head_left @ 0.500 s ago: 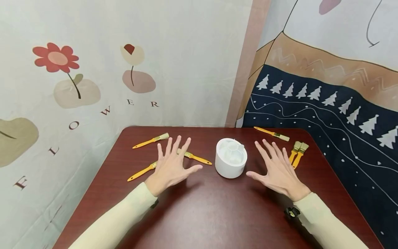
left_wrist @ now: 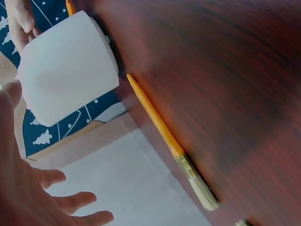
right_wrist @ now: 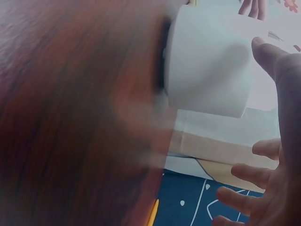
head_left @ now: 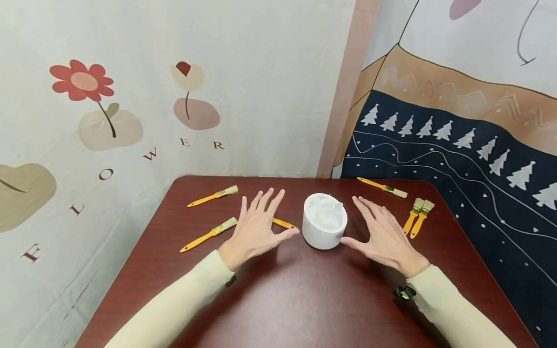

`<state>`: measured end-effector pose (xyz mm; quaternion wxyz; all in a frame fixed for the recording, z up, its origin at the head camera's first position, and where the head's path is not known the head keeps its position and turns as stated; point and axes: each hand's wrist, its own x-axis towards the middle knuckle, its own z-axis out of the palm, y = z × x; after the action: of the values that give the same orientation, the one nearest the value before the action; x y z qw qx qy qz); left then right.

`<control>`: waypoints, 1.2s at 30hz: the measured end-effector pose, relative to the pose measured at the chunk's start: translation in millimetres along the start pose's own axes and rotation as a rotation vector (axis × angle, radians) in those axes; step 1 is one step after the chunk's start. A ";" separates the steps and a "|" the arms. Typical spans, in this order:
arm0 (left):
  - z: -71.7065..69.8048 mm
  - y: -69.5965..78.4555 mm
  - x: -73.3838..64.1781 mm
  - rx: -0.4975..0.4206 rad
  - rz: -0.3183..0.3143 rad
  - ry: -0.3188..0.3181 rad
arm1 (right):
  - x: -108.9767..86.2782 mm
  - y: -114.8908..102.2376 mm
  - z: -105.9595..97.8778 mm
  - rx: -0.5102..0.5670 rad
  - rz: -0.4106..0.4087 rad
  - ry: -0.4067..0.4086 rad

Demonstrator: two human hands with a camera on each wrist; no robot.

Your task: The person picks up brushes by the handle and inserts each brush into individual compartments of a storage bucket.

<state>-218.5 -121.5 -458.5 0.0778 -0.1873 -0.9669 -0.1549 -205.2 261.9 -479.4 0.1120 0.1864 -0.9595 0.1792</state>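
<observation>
A round white holder (head_left: 323,237) with dividers inside its top stands on the dark red table. To its left, my left hand (head_left: 257,232) is spread, thumb pointing at the holder. My right hand (head_left: 385,235) is spread on the other side, its thumb tip right at the holder's wall. Neither hand grips anything. Under my left hand's fingers lies a yellow-handled paintbrush, partly hidden in the head view; the left wrist view shows this brush (left_wrist: 162,129) whole, with pale bristles.
Two more paintbrushes, an upper one (head_left: 213,196) and a lower one (head_left: 209,235), lie at the left. One brush (head_left: 383,187) lies at the back right, and a pair of brushes (head_left: 418,217) lies side by side beyond my right hand. Patterned curtains (head_left: 270,96) hang behind the table (head_left: 287,299).
My left hand has moved right toward the holder, uncovering the lower left brush and covering more of the middle one. My right hand has shifted slightly left, closer to the holder.
</observation>
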 end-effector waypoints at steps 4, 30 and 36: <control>2.0 7.5 6.4 -0.020 0.040 0.009 | 3.0 -3.2 0.1 0.053 0.018 -0.035; 24.6 46.9 32.1 -0.403 0.096 -0.097 | 12.8 -20.3 17.4 0.273 0.057 -0.112; 21.5 42.3 23.7 -0.418 0.102 -0.088 | 10.9 -28.5 19.3 0.280 0.035 -0.116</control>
<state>-225.9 -69.2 -462.3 0.0029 -0.2545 -0.9056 -0.3394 -206.6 226.3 -485.3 0.0260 0.1934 -0.9331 0.3019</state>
